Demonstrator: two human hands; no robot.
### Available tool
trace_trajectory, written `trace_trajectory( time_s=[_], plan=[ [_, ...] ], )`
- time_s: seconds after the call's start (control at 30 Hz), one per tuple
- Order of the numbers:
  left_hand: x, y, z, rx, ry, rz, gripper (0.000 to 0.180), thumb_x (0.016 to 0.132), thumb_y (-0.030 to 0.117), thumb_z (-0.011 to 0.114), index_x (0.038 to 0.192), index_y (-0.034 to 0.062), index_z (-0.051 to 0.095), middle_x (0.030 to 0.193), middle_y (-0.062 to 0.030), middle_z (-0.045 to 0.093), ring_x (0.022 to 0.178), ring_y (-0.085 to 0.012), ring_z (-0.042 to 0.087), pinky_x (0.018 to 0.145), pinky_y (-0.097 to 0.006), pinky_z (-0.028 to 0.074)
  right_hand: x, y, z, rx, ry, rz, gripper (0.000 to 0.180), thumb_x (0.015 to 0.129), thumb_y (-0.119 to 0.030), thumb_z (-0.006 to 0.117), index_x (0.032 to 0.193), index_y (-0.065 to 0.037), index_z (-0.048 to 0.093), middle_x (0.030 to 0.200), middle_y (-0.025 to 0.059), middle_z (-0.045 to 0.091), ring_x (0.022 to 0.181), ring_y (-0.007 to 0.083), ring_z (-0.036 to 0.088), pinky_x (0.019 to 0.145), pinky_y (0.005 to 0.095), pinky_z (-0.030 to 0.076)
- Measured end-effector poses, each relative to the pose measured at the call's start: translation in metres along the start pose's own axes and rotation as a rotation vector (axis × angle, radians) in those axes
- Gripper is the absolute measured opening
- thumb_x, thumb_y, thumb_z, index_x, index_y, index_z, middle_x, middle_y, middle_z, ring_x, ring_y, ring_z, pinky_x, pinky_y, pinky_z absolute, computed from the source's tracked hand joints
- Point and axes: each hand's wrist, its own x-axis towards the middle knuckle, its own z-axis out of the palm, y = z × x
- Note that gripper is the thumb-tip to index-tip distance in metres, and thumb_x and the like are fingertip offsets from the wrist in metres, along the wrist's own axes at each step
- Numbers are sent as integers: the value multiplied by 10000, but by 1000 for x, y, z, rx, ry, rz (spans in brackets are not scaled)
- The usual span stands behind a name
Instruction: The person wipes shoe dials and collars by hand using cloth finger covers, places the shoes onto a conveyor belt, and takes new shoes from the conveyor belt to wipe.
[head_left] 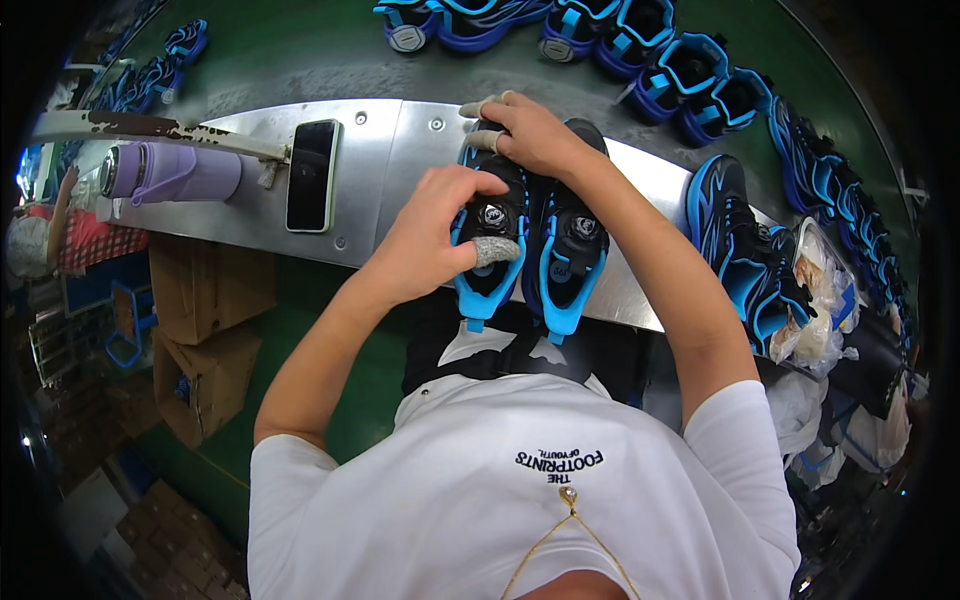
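Observation:
Two black and blue shoes lie side by side on a metal shelf (380,150), heels toward me. My left hand (435,230) grips the left shoe (488,270) at its opening, thumb in a grey finger cot pressed on the tongue by the round dial. My right hand (525,130) rests over the toes of both shoes, fingers wrapped in tape, mostly covering the right shoe (570,260).
A black phone (312,175) and a lilac bottle (170,172) lie on the shelf to the left. More blue shoes sit on the green belt (300,50) beyond and in a row at right (745,250). Cardboard boxes (205,330) stand below left; plastic bags at right.

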Motion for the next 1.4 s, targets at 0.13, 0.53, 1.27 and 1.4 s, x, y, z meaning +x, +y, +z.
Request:
trace_trajectory(
  time_s=[0.13, 0.53, 1.27, 1.4],
  plan=[
    [1, 1, 5, 21, 96, -36, 436, 797, 91, 714, 1221, 79, 611, 1065, -60, 611, 962, -184, 533, 877, -315, 430, -1, 0, 2, 25, 32, -46, 434, 907, -326, 625, 1313, -177, 592, 1180, 185, 570, 1147, 348, 539, 974, 410, 443],
    [-12, 7, 20, 110, 336, -75, 378, 744, 185, 787, 1034, 39, 592, 1024, -84, 566, 960, -239, 521, 859, -337, 430, -1, 1, 1, 6, 36, -36, 414, 911, -338, 629, 1298, -192, 607, 1115, 176, 584, 1112, 347, 553, 951, 408, 448],
    [39, -43, -18, -331, -478, 193, 233, 845, 90, 660, 1075, 57, 672, 1173, -63, 644, 1338, -268, 426, 1144, -427, 273, 7, 4, 2, 60, -67, -138, 362, 933, -280, 608, 1275, -160, 627, 1234, 176, 563, 1176, 347, 526, 1003, 389, 424],
    [26, -29, -22, -508, -149, 15, 179, 933, 150, 617, 1081, 73, 681, 1120, -60, 660, 1188, -228, 558, 1019, -343, 415, -10, 1, -17, 7, 104, -159, 399, 915, -295, 636, 1291, -160, 616, 1331, 178, 534, 1247, 342, 499, 1048, 390, 398]
  ],
)
